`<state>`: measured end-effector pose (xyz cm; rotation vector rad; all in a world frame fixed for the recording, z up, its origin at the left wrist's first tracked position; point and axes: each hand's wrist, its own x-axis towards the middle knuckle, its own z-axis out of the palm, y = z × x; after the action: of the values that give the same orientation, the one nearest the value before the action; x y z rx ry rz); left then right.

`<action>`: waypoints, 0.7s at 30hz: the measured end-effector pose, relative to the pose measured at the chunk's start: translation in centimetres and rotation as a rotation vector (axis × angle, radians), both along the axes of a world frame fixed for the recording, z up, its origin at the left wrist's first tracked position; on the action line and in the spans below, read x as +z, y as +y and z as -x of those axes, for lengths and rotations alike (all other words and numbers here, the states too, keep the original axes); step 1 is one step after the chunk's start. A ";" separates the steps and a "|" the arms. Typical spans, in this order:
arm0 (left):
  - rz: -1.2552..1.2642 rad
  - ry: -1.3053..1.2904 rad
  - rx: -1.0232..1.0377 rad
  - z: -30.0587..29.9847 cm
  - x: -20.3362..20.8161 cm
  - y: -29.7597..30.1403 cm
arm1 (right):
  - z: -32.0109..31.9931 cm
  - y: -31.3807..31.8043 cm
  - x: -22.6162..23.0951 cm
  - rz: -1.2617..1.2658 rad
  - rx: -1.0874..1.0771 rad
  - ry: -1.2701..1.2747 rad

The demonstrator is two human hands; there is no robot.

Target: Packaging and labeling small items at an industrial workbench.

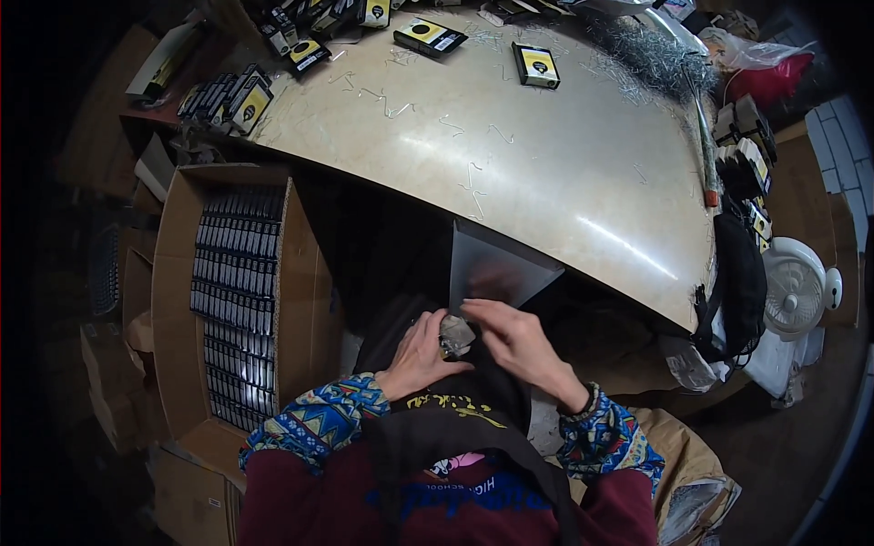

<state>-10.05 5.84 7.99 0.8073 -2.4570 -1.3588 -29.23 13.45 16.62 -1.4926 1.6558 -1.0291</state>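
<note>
Low in front of my lap, below the near table edge, my left hand (421, 353) is closed round a small greyish, partly see-through bundle (457, 335); its exact kind is too small to make out. My right hand (521, 344) is just to the right of it, fingers stretched toward the bundle's upper side, with nothing visible in them. Whether those fingertips touch it I cannot tell. A grey triangular panel (496, 264) hangs down from the table edge just beyond both hands. Patterned sleeve covers reach to both wrists.
The metal-topped table (546, 182) carries scattered bent wire hooks (473, 189), black-and-yellow boxes (537, 65) and a wire heap (660, 59). At left stands an open carton (287, 264) packed with dark boxes. A white fan (794, 289) and black bag (739, 282) are at right.
</note>
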 end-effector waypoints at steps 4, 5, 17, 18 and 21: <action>-0.042 -0.031 0.057 -1.3 2.0 -0.8 | 0.5 0.0 0.5 -0.127 -0.071 0.003; -0.072 -0.011 0.118 -1.3 2.6 -1.0 | 0.4 0.0 0.7 -0.197 -0.053 0.028; 0.097 0.175 -0.184 3.2 7.9 -4.3 | -0.3 -1.6 2.6 -0.073 -0.061 0.060; 0.102 0.177 -0.182 3.2 7.7 -4.4 | -0.2 -1.7 2.8 -0.052 -0.062 0.060; 0.239 0.110 -0.141 3.3 7.1 -4.5 | 0.2 -1.8 2.8 -0.036 -0.098 0.078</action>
<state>-13.40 1.38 15.06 0.5000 -2.5641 -1.0897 -29.43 11.69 19.44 -1.4571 1.8079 -0.9987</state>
